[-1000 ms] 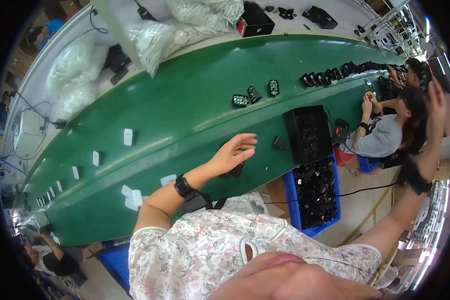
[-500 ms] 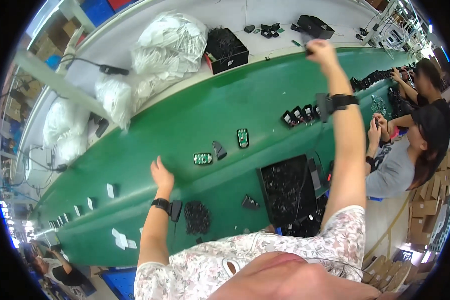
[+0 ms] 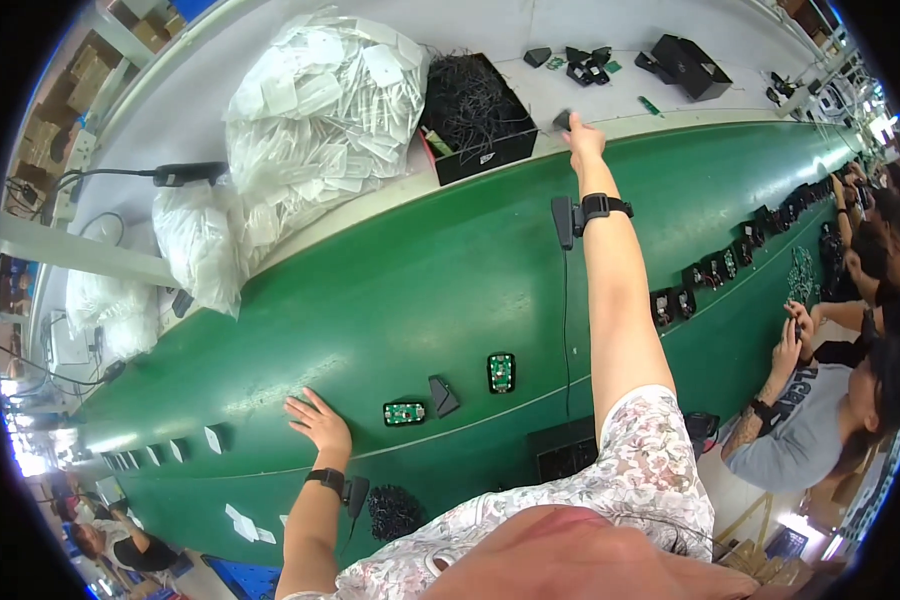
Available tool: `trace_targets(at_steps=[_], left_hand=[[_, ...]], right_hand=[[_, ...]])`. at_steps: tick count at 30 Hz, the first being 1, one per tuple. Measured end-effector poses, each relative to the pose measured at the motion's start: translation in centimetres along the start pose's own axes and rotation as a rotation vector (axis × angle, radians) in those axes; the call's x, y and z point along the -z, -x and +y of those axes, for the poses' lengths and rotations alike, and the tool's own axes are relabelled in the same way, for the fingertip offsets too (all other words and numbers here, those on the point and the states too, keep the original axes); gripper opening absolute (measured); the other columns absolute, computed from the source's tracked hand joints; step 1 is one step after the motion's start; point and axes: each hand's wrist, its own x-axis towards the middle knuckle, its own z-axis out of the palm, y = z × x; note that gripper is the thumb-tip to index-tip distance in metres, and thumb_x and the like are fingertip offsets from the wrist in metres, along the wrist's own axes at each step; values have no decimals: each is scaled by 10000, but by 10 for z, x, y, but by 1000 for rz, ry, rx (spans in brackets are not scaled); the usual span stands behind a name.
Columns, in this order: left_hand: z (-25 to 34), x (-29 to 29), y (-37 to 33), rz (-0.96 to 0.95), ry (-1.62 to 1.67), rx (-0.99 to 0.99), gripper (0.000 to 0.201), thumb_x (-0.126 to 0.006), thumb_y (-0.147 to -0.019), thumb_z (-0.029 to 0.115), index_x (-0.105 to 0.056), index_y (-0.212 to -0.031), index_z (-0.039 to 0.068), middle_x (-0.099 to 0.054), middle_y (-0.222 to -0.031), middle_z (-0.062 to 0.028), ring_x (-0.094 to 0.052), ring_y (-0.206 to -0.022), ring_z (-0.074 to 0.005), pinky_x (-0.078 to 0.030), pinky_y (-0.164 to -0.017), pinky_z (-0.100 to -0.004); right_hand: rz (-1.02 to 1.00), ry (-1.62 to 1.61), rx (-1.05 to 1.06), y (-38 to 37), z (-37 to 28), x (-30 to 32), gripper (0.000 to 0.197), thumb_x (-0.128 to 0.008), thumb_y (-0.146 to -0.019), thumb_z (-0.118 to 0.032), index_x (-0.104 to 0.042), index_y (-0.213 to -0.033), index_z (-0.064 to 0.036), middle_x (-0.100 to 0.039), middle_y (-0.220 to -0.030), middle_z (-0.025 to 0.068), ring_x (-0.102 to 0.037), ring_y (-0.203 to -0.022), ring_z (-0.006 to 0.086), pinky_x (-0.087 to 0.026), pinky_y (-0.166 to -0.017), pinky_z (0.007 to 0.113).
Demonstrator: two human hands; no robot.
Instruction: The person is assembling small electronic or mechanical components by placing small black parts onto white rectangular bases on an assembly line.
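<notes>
My right hand (image 3: 587, 140) is stretched out over the far edge of the green belt (image 3: 410, 290). Its fingers close on a small black plastic part (image 3: 563, 121), whose exact kind I cannot make out. Fingers spread, my left hand (image 3: 324, 424) rests at the belt's near side and holds nothing. To the right of it lie a black casing with a green circuit board (image 3: 405, 413), a dark wedge-shaped housing (image 3: 444, 395) and a second board in a casing (image 3: 502, 373).
Along the back shelf are bags of white plastic pieces (image 3: 325, 110), a black box of thin dark strips (image 3: 485, 150) and loose black parts (image 3: 588, 66). A row of black units (image 3: 710, 270) lines the belt at right, beside a co-worker (image 3: 810, 430). A dark pile (image 3: 394, 512) lies near me.
My right hand has moved left along the back shelf with the black part. My left hand has come down onto the belt. The view has shifted, and more units show at right.
</notes>
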Motion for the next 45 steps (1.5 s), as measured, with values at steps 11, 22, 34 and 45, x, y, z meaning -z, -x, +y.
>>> trace_targets(at_steps=[11, 22, 34, 45], left_hand=[[7, 0, -6, 120, 87, -29, 698, -422, -858, 16, -79, -1465, -27, -83, -1450, -402, -130, -1356, -541, -255, -1032, -632], [-68, 8, 14, 13, 607, -254, 730, -485, -791, -38, -231, -1458, 115, -232, -1454, -292, -233, -1353, -435, -280, -1056, -556], [-146, -13, 184, 372, 1332, -932, 452, -417, -797, -141, -541, -1198, 28, -509, -1296, -183, -477, -1212, -352, -374, -1018, -407], [-280, -200, 279, -160, 1529, -900, 262, -477, -694, -120, -633, -833, 39, -621, -810, -126, -619, -791, -293, -496, -700, -358]], right_hand=[[-349, 192, 246, 118, 9, 28, 175, -533, -902, -35, -521, -1076, -30, -588, -958, 70, -597, -767, 141, -509, -655, 274], [-1349, 759, 577, 392, -91, 142, 141, -568, -888, -83, -569, -1023, -41, -605, -904, 61, -602, -789, 170, -494, -714, 323], [-1627, 1123, 60, 661, 7, 299, 182, -586, -905, -231, -602, -1021, -92, -641, -909, 88, -625, -823, 253, -489, -713, 342], [-746, 1003, -635, 759, 294, 538, 164, -500, -932, -150, -602, -957, -24, -639, -794, 75, -618, -708, 170, -502, -657, 328]])
